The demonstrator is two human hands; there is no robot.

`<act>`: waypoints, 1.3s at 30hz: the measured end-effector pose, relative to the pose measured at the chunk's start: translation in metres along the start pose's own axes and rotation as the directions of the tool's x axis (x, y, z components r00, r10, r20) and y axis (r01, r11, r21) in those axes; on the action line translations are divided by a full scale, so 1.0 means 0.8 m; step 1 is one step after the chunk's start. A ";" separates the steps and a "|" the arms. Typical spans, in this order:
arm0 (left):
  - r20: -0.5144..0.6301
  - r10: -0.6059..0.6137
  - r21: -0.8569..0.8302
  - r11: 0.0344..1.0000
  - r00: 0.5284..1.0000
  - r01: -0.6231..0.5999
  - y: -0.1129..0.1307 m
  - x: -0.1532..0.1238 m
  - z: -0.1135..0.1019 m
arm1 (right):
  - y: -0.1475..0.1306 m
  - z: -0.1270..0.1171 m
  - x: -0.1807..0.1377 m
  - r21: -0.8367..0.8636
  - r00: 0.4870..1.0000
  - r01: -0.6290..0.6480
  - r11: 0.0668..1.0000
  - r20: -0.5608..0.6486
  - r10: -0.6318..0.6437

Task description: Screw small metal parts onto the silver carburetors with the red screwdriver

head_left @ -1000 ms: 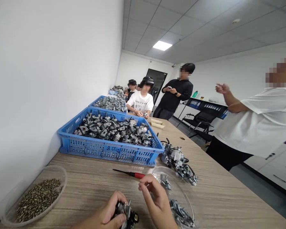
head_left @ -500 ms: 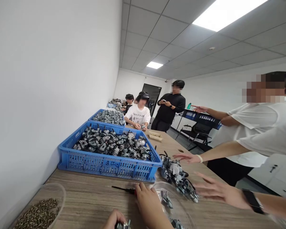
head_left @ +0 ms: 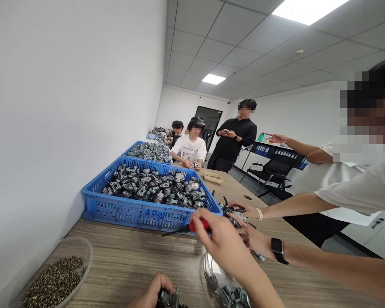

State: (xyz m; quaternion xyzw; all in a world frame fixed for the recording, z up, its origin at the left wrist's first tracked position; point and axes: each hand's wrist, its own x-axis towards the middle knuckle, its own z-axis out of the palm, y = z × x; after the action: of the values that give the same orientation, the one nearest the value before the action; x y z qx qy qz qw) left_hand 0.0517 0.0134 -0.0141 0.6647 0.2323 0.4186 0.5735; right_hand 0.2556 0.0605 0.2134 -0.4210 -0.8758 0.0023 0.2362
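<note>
My right hand (head_left: 220, 239) grips a screwdriver (head_left: 199, 225) with a red handle and a dark shaft that points left. It is raised above the table, in front of the blue crate. My left hand (head_left: 157, 291), low in the picture, is closed around a metal carburetor (head_left: 168, 298), partly cut off by the bottom edge. Beneath my right forearm sits a clear round dish (head_left: 209, 278) with several metal parts in it. At the left, a clear tub (head_left: 89, 256) holds many small brass-coloured screws.
A blue crate (head_left: 125, 217) full of carburetors stands against the wall, with another crate (head_left: 126, 150) behind it. To the right, a co-worker's hands (head_left: 255, 237) rest on a pile of carburetors (head_left: 225, 208). Other people sit and stand farther back, near a small tray (head_left: 213, 177).
My right hand has lifted the screwdriver off the table. The co-worker's hands have moved left onto the carburetor pile. My left hand still holds its carburetor.
</note>
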 end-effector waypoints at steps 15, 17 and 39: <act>0.032 -0.034 0.068 0.997 0.999 0.031 0.008 -0.021 -0.001 | -0.030 -0.011 0.000 0.241 0.895 0.444 0.863 -0.162 -0.416; 0.041 -0.081 0.092 0.993 0.996 0.077 0.022 -0.023 -0.001 | -0.028 -0.011 0.001 0.249 0.892 0.452 0.857 -0.136 -0.431; 0.014 -0.193 0.124 0.974 0.981 0.190 0.045 -0.033 -0.004 | -0.028 -0.006 0.005 0.250 0.900 0.435 0.865 -0.085 -0.428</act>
State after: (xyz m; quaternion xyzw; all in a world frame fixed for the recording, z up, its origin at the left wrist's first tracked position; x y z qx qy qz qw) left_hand 0.0284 -0.0144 0.0129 0.6785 0.3131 0.3377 0.5723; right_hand 0.2389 0.0483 0.2240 -0.1794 -0.9362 0.0600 0.2963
